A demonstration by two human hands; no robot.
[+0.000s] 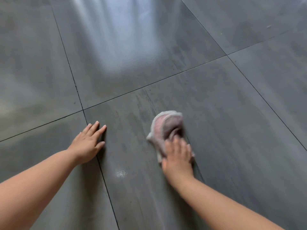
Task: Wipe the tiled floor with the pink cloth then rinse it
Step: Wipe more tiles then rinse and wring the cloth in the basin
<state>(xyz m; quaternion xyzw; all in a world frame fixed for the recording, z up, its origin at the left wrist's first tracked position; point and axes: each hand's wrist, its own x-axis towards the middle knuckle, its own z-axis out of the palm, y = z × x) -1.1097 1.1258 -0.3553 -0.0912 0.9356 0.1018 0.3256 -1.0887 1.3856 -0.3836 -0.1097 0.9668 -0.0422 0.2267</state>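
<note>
The fingers of the right hand press down, curled slightly, on the near end of a crumpled pink and pale-grey cloth. They pin it flat to the grey tiled floor and do not pinch it; motion blur softens their outline, so the exact grip cannot be told. The cloth bunches ahead of the fingertips, its far edge folded over and lifted a little from the tile.

To the left of the cloth, well apart from it, the left hand lies palm down with fingers held loosely together, resting across a dark grout line as a brace for the person's weight.

The likeliest trouble, judging from this pose, is the cloth sliding out from under the palm: only its near end is held, and a hard push could leave the bunched part rolling instead of wiping. The tile beyond the cloth carries dull streaks that look damp, and a bracing hand on a wet glossy tile could slip.

A small whitish speckled patch sits on the same tile, nearer to the person than the cloth and between the two forearms; it appears not yet wiped and could be missed if strokes run only forward.

A broad bright reflection spreads over the tiles far beyond the cloth. Nothing stands on the floor in view to block a stroke, and no tap, sink or bucket for rinsing can be seen.
</note>
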